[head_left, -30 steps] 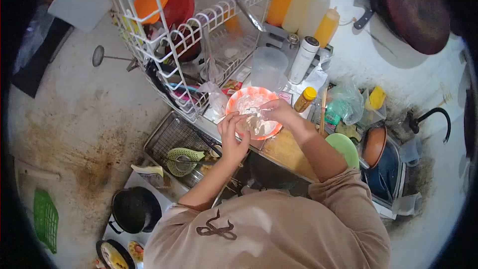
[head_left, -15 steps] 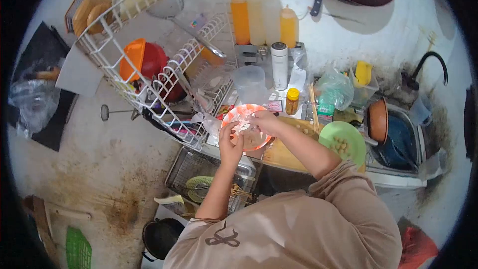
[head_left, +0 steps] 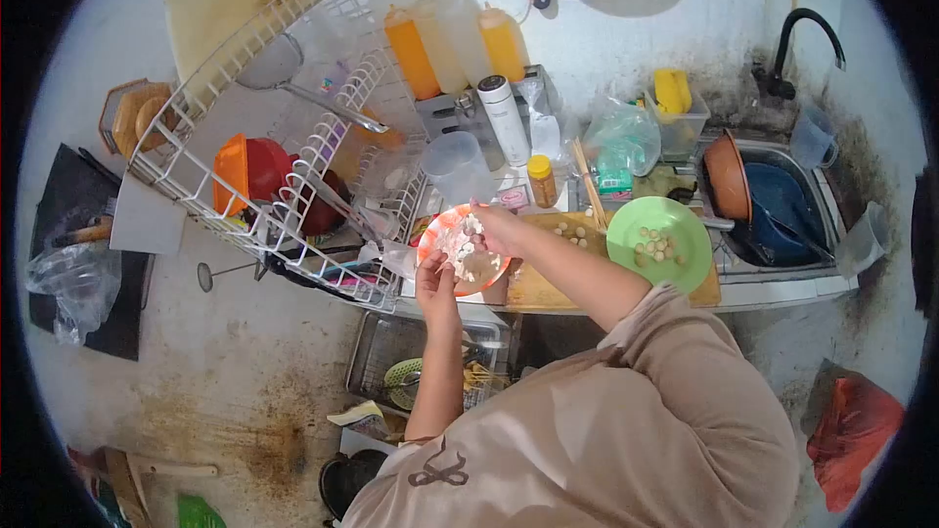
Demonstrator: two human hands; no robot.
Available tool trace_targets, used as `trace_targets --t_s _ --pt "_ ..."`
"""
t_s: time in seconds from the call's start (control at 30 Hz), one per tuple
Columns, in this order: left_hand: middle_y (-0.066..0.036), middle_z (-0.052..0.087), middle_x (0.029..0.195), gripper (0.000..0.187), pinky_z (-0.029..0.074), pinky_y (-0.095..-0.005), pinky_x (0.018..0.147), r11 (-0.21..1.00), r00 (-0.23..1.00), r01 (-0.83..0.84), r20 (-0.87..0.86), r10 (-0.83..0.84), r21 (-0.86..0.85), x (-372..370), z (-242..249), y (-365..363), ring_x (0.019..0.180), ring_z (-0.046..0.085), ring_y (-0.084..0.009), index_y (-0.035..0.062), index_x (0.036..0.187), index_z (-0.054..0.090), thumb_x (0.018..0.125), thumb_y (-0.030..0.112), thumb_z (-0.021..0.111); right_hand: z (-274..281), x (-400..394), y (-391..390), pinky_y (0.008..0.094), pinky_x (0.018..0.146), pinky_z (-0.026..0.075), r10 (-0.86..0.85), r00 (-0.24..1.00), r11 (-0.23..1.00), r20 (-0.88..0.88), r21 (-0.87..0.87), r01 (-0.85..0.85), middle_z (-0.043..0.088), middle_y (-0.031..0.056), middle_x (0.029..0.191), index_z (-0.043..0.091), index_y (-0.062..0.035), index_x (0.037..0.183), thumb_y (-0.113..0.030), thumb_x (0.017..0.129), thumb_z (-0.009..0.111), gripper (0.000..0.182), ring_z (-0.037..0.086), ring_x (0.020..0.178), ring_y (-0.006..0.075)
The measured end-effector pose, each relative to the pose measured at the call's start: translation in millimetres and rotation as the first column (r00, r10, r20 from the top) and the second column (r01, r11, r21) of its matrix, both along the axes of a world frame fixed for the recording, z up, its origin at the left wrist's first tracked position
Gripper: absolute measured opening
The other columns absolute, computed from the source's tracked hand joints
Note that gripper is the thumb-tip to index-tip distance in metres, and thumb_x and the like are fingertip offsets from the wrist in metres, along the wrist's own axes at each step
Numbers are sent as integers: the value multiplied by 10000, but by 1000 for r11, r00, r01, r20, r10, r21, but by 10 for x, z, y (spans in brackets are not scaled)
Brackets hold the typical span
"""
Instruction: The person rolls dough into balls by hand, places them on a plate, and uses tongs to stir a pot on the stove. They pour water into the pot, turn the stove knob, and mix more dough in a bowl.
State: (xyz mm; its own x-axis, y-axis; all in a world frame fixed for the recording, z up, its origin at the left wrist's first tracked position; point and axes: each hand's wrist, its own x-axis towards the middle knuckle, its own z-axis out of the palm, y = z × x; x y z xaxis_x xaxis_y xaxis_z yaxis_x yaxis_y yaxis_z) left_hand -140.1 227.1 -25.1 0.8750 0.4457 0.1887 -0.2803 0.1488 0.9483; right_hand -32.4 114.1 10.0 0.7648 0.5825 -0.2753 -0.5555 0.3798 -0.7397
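Observation:
An orange-and-white plate (head_left: pixel 428 240) stands at the counter's front edge, holding a crumbly white dough or floury mix (head_left: pixel 464 250). My right hand (head_left: pixel 497 232) reaches over its right side, with closed fingers against the white mix; the fingertips are partly hidden. At the near left rim is my left hand (head_left: pixel 436 279), its thumb and fingers drawn together; what lies between them is too small to tell. Right of the plate, a wooden cutting board (head_left: pixel 548 284) bears several small pale balls (head_left: pixel 569 233). More such balls lie on a green plate (head_left: pixel 690 264).
Behind stand a clear plastic tub (head_left: pixel 458 164), a white flask (head_left: pixel 504 122), a yellow-capped jar (head_left: pixel 541 181) and wooden skewers (head_left: pixel 589 186). A white wire dish rack (head_left: pixel 293 200) rises at left. The sink (head_left: pixel 827 205) with a brown bowl (head_left: pixel 725 178) is at right.
The view has shifted, so the counter appears turned and the sink shows more fully. Both hands stay over the plate; the left fingers have drawn closer together, and more white mix shows between the hands.

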Motion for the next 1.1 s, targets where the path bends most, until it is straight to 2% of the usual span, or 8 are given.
trace_targets --t_s 0.3,0.4,0.5,0.6,0.7,0.87,0.97,1.1 --pt "-38 495 1110 297 406 -297 794 908 997 56 -29 -75 -415 51 140 -104 929 487 -143 84 1135 462 847 132 518 -246 -28 -11 247 475 405 4 917 971 399 -220 91 525 54 667 560 4 887 -95 910 389 199 498 553 128" --pt "-51 421 1220 417 313 -346 936 856 991 89 -39 -126 -509 123 179 -129 1047 425 -186 99 1234 396 879 312 448 -116 -158 58 235 573 443 -189 972 966 140 207 158 551 58 755 560 12 879 -80 894 410 176 541 658 145" --pt "-49 431 1212 431 329 -348 926 851 994 87 -13 -109 -517 172 186 -130 1050 430 -192 104 1231 398 880 353 421 -34 -174 22 240 683 467 -144 989 955 43 269 127 565 45 832 571 -4 975 -74 896 402 199 567 788 168" --pt "-52 426 1219 462 343 -357 920 823 994 99 10 -113 -560 196 218 -142 1063 427 -197 97 1229 396 877 397 394 -181 -97 46 291 732 479 -52 959 981 279 193 -2 588 97 911 527 -12 1109 -49 870 426 261 572 823 190" --pt "-75 441 1204 481 375 -370 904 720 970 222 78 -228 -658 270 266 -118 1055 448 -207 86 1227 393 872 410 400 -187 -280 9 370 855 427 79 432 929 898 -223 294 567 174 1019 450 -24 1214 -33 823 449 391 571 873 253" --pt "-128 372 1302 673 359 -398 977 713 974 198 55 -218 -673 552 126 -73 1171 402 -274 37 1271 325 865 568 253 -306 -406 116 509 1014 177 296 251 852 922 -374 367 457 163 1235 201 -22 1340 -101 796 470 612 398 1160 367" --pt "-124 370 1306 691 358 -389 979 707 955 293 164 -246 -644 554 25 -49 1166 408 -268 28 1300 278 868 566 239 -22 -422 -36 424 990 273 434 109 803 894 -439 403 449 179 1238 169 -2 1338 -61 805 454 607 425 1143 345" --pt "-115 345 1325 668 292 -401 1012 702 944 329 239 -227 -632 555 5 -114 1226 328 -263 75 1327 247 868 560 255 33 -278 -29 496 1027 151 387 -47 812 921 -316 491 403 172 1284 170 -54 1353 -140 805 482 636 319 1228 336"
